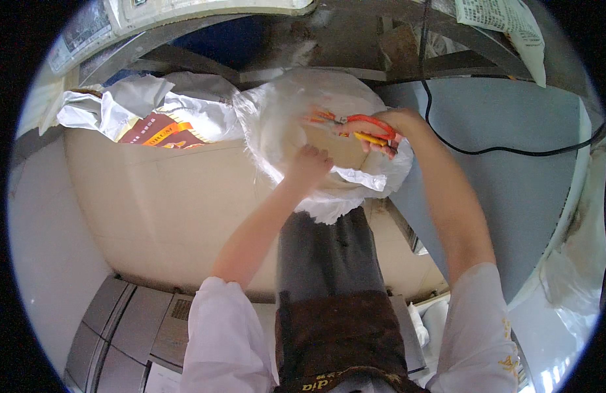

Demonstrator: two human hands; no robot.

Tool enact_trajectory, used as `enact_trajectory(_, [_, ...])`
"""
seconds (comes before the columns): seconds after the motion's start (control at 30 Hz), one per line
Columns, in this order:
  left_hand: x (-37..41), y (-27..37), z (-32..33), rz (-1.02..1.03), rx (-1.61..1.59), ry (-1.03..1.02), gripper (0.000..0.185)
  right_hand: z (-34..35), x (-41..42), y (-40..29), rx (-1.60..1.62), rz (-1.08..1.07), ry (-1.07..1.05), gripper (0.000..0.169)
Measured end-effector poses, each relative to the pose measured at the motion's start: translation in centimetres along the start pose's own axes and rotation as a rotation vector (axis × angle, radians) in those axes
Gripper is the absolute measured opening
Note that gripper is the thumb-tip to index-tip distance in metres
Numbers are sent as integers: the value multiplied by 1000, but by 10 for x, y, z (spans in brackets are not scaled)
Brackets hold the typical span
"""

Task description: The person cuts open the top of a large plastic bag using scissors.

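Observation:
An opened white woven sack (263,142) with a ragged rim stands in front of my legs, holding what looks like a pale powder or a lining; blur leaves its contents unclear. My right hand (389,130) is over the sack's right side, closed around scissors (369,123) with red and yellow handles, their blades towards the left. My left hand (310,164) is over the near part of the opening, its fingers curled; whether it grips anything there cannot be made out.
A crumpled silver-white printed bag (199,113) lies left of the sack. A black cable (499,151) hangs across a grey-blue panel (504,206) on the right. A metal frame (312,74) runs beyond the sack. Grey cabinets (140,319) stand at lower left on the tiled floor (175,206).

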State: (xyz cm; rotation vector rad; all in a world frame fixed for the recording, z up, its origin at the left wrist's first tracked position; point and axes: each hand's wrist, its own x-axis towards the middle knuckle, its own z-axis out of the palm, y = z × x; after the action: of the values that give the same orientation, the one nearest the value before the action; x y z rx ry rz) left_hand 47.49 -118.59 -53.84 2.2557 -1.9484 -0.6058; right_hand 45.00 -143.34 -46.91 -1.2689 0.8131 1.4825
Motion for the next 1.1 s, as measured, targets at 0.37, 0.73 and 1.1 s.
enact_trajectory(0.37, [-14, 6, -25, 53, -110, 92, 9, 45, 33, -4, 26, -157, 145, 70])
enact_trajectory(0.73, [-24, 24, -30, -21, -89, -25, 11, 52, 44, 14, 36, -287, 199, 71])
enact_trajectory(1.1, [-17, 41, -36, 31, -69, -43, 13, 48, 26, 36, 489, -383, -118, 60])
